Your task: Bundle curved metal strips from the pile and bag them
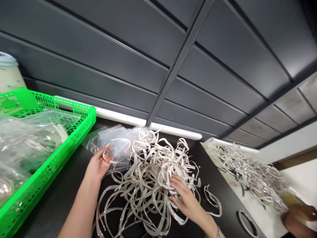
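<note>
My left hand (101, 162) is closed on one end of a pale curled strip (121, 140), held over clear plastic bags at the left of the heap. A large tangled heap of pale strips with shiny edges (146, 177) lies on the dark table. At its right side my right hand (182, 196) reaches in, fingers curled round strips in the heap; the fingertips are partly hidden among the loops. Clear plastic bags (101, 137) lie flat behind my left hand.
On the left stands a green mesh basket (53, 153) holding bagged strips. Behind it is a lidded tub (10, 74). Loose loops (247, 224) lie on the right. Another strip heap (250, 172) covers the neighbouring table, near another person's blurred hand (298, 218). A grey panelled wall rises behind.
</note>
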`<state>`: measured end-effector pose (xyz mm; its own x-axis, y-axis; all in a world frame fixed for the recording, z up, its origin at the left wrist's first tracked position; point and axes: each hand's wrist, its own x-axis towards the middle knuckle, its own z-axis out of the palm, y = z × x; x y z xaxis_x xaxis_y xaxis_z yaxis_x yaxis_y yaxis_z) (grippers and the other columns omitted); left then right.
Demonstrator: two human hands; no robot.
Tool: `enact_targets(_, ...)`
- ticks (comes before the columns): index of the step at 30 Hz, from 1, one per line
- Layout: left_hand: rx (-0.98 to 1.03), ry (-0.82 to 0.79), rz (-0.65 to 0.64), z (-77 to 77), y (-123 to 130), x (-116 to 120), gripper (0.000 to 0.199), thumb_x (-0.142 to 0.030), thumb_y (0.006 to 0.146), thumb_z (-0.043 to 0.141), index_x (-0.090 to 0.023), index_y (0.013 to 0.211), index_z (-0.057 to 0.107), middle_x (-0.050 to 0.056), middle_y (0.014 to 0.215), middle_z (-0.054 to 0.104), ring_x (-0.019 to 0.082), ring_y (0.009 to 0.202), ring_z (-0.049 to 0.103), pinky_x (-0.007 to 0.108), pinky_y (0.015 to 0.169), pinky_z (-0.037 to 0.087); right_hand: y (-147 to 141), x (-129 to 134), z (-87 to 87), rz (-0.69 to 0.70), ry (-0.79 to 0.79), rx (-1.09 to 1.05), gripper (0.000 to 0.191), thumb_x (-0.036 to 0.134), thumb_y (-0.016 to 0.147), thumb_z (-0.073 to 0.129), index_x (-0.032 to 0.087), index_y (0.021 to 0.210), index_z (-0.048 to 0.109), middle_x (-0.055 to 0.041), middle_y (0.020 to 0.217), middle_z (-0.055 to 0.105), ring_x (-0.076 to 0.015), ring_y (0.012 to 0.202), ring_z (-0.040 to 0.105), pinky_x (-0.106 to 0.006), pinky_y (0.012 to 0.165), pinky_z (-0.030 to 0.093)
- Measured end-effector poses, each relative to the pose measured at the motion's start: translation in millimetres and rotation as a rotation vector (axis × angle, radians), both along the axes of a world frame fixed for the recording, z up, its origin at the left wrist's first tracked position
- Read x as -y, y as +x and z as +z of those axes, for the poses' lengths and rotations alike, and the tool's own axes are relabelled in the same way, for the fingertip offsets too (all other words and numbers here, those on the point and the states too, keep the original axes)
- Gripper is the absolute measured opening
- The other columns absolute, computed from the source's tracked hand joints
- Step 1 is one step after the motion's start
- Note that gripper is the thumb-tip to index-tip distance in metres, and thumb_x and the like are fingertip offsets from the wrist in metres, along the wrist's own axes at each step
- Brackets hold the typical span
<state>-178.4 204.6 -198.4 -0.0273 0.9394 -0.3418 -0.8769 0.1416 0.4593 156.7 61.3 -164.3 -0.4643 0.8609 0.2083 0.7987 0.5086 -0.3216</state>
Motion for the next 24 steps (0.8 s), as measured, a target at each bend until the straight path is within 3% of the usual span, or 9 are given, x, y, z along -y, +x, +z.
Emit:
enact_targets(5,0.003,-0.021,0.011,0.3,-1.2,0.0,0.019,-0.014,0.081,0.049,-0.011,0.07,0.064,-0.005,0.039,0.04,0.007,0.031,0.037,0.021,0.04,0.048,-3.6,22.3,-7.0,0.036,0.065,-0.019,0.055,0.018,0.079,0.058,0.031,0.13,0.042,-0.0087,0.136,0.046,-0.0332,0.131,0.034,-0.055,0.102,0.037)
enact_targets(10,-0.003,0.001,0.008,0.5,-1.3,0.8,0.027,-0.013,0.084,0.043,-0.009,0.069,0.064,-0.005,0.038,0.04,0.006,0.031,0.037,0.02,0.04,0.048,-27.3,22.6,-5.4,-0.116,0.259,-0.164,0.054,0.017,0.08,0.057,0.038,0.128,0.042,-0.0082,0.13,0.049,-0.0354,0.127,0.037,-0.062,0.099,0.035)
enact_targets(12,0.003,0.003,0.008,0.2,-1.4,0.9,0.027,-0.013,0.085,0.042,-0.009,0.069,0.064,-0.005,0.038,0.04,0.006,0.031,0.037,0.02,0.04,0.048,-44.2,20.0,-11.5,-0.123,0.185,-0.127,0.06,0.025,0.077,0.063,0.036,0.131,0.04,-0.0097,0.136,0.043,-0.0383,0.13,0.031,-0.064,0.099,0.031)
enact_targets(16,0.02,-0.007,0.022,0.2,-3.1,1.2,0.023,-0.014,0.083,0.046,-0.01,0.069,0.064,-0.005,0.038,0.04,0.006,0.031,0.036,0.021,0.039,0.047,-67.9,12.6,-35.9,0.026,-0.049,0.082,0.075,0.051,0.061,0.072,0.031,0.129,0.047,-0.0117,0.146,0.032,-0.0461,0.132,0.02,-0.067,0.099,0.024)
enact_targets(20,0.044,-0.018,0.022,0.8,-5.0,2.0,0.015,-0.015,0.079,0.052,-0.01,0.071,0.064,-0.006,0.039,0.039,0.006,0.031,0.036,0.021,0.04,0.047,-56.7,-6.5,-48.2,-0.063,0.03,0.199,0.052,0.038,0.068,0.07,0.03,0.118,0.058,-0.0105,0.139,0.043,-0.0428,0.131,0.027,-0.066,0.1,0.021)
enact_targets(24,0.058,0.005,0.016,-0.7,-5.4,1.8,0.017,-0.015,0.08,0.05,-0.01,0.072,0.064,-0.006,0.039,0.039,0.006,0.032,0.036,0.021,0.041,0.047,-29.4,-35.8,-37.9,-0.136,0.04,0.281,0.051,0.029,0.072,0.068,0.033,0.121,0.055,-0.0078,0.138,0.045,-0.0373,0.131,0.029,-0.063,0.102,0.021)
